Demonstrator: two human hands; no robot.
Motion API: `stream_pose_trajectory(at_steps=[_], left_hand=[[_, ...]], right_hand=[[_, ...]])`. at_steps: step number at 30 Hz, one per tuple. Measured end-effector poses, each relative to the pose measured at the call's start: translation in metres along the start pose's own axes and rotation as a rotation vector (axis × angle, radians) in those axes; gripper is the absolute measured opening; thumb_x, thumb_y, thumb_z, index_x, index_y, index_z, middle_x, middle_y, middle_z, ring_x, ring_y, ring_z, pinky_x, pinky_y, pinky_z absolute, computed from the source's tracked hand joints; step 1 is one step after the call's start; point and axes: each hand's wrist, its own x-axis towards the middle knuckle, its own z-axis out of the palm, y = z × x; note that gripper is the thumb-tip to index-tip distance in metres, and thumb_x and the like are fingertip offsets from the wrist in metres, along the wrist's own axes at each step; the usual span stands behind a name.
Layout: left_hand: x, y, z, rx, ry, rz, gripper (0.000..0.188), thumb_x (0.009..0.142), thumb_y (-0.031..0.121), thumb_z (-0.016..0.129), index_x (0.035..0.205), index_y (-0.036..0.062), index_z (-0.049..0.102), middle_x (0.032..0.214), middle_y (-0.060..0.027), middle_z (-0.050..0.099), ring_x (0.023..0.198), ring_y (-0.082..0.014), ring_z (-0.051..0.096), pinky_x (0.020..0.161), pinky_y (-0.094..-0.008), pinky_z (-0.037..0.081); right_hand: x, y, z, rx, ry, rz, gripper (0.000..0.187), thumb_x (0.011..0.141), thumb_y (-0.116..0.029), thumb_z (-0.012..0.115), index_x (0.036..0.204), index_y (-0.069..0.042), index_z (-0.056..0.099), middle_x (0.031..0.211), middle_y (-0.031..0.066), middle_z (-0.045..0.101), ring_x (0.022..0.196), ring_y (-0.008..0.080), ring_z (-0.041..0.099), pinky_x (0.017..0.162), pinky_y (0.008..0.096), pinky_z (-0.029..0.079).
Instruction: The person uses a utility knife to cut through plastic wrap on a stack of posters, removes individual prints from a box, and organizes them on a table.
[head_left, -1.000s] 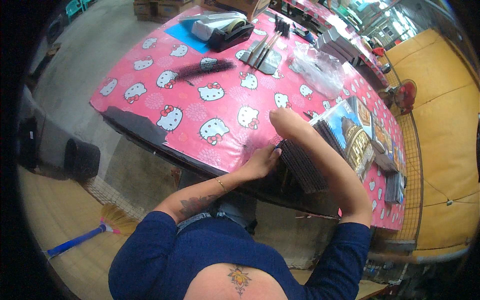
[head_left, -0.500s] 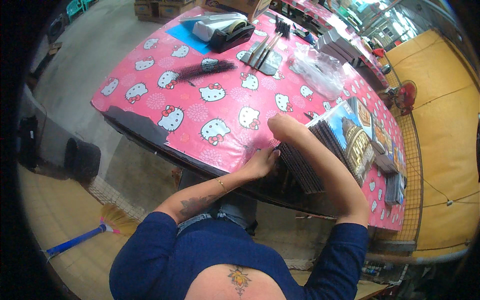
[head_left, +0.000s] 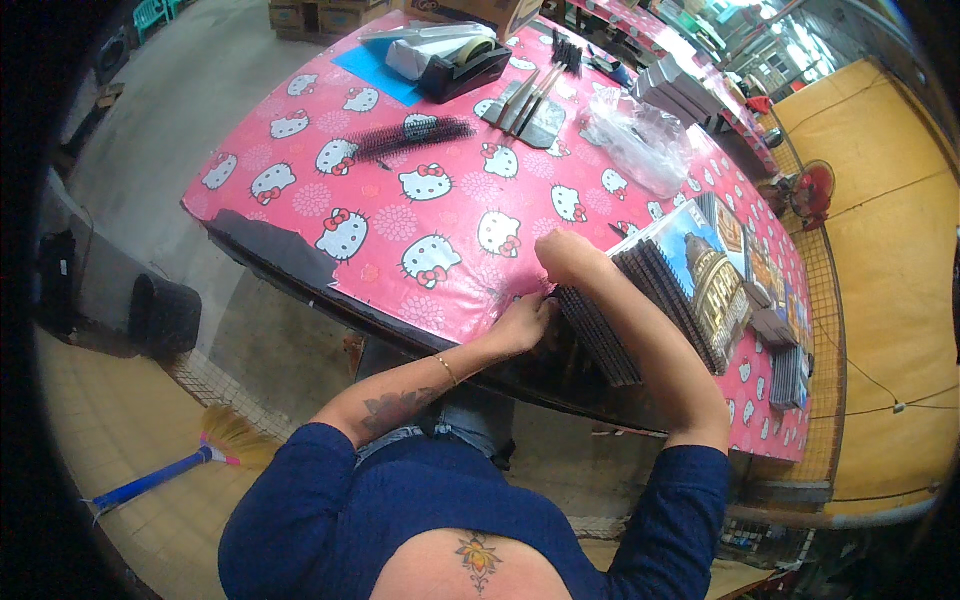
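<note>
At the table's near edge my left hand (head_left: 522,325) is closed, thumb and fingers pinched together beside the end of a stack of black spiral-bound notebooks (head_left: 600,340). Just beyond it my right hand (head_left: 565,258) is curled into a fist, its fingertips turned down and hidden. Whatever either hand pinches is too small or covered to make out. My right forearm crosses over part of the notebooks. Right of that arm lies another stack of spiral notebooks (head_left: 715,300), with a domed building on the top cover.
On the pink patterned tablecloth (head_left: 370,270) lie loose black binding coils (head_left: 410,140), a tape dispenser (head_left: 465,72), slim tools on a grey pad (head_left: 530,115) and a clear plastic bag (head_left: 640,145). More notebooks (head_left: 788,375) sit at the right edge. A broom (head_left: 180,475) is at lower left.
Both hands stay at almost the same spot. The left fingers and thumb have shifted slightly, and the right forearm has moved a little to the left.
</note>
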Motion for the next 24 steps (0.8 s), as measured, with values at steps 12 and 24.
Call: stream_pose_trajectory(at_steps=[12, 24], left_hand=[[0.000, -0.009, 0.004, -0.157, -0.079, -0.276, 0.041, 0.098, 0.028, 0.039, 0.099, -0.0085, 0.059, 0.085, -0.0242, 0.065, 0.083, -0.0367, 0.066, 0.073, -0.0444, 0.049], [-0.007, 0.013, -0.005, -0.316, -0.133, -0.406, 0.037, 0.099, 0.024, 0.039, 0.100, -0.0066, 0.060, 0.081, -0.0160, 0.065, 0.066, -0.0270, 0.066, 0.056, -0.0381, 0.053]], right_hand=[[-0.001, -0.008, -0.007, -0.021, -0.058, 0.001, 0.016, 0.075, -0.004, 0.060, 0.087, 0.001, 0.069, 0.091, 0.0217, 0.068, 0.087, 0.0353, 0.068, 0.073, 0.0437, 0.055], [0.012, -0.007, 0.016, 0.013, -0.016, -0.017, 0.023, 0.077, -0.017, 0.062, 0.087, 0.002, 0.070, 0.088, 0.0224, 0.068, 0.083, 0.0357, 0.068, 0.073, 0.0449, 0.055]])
